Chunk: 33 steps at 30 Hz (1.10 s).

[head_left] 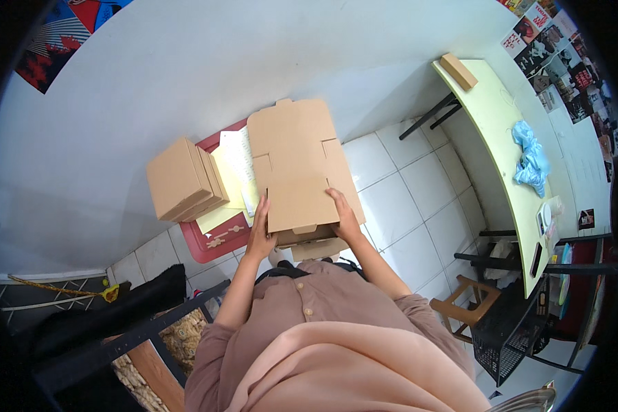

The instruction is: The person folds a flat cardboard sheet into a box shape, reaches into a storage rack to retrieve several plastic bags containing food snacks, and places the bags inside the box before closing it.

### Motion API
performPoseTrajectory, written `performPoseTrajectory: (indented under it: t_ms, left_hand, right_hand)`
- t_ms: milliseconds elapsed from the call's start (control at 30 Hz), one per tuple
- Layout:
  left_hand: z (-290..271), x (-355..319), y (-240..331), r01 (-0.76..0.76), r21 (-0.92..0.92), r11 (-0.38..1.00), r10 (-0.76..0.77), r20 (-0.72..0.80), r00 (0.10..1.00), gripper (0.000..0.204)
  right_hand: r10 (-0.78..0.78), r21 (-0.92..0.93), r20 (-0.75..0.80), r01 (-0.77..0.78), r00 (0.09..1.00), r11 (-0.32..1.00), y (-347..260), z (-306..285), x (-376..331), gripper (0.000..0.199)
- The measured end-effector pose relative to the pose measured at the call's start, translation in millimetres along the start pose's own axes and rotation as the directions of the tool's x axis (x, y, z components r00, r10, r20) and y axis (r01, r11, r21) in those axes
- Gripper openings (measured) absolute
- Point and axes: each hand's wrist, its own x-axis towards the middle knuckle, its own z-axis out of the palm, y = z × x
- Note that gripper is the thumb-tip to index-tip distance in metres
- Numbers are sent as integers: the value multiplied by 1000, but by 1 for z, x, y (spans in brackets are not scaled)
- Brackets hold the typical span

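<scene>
We see a brown cardboard mailer box (pixel 299 172), half folded, its flat lid panel open and stretching away from us, held above a white tiled floor.

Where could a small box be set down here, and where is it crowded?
Free: the white floor tiles right of the flat cardboard box, and the long table before the blue bag. Crowded: the red tray, under papers and folded boxes.

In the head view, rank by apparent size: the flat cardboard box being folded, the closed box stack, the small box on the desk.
1. Flat cardboard box, though it sits nearest the camera.
2. Closed box stack.
3. Small box on the desk, farthest away, so true size is unsure.
</scene>
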Motion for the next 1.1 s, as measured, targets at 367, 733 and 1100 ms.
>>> performPoseTrajectory:
  t_ms: [367, 733, 1100]
  left_hand:
    - [8, -14, -3, 128, -67, 989, -125, 53, 991, 78]
    - [21, 14, -26, 330, -92, 940, -339, -123, 933, 77]
    - [28, -1, -37, 489, -217, 845, -518, -105, 849, 82]
  right_hand:
    - [-25, -37, 181, 32, 983, 999, -13, -20, -24, 84]
    - [16, -115, 72, -8, 997, 993, -29, -16, 42, 57]
    - [20, -270, -93, -45, 995, 962, -39, -8, 147, 42]
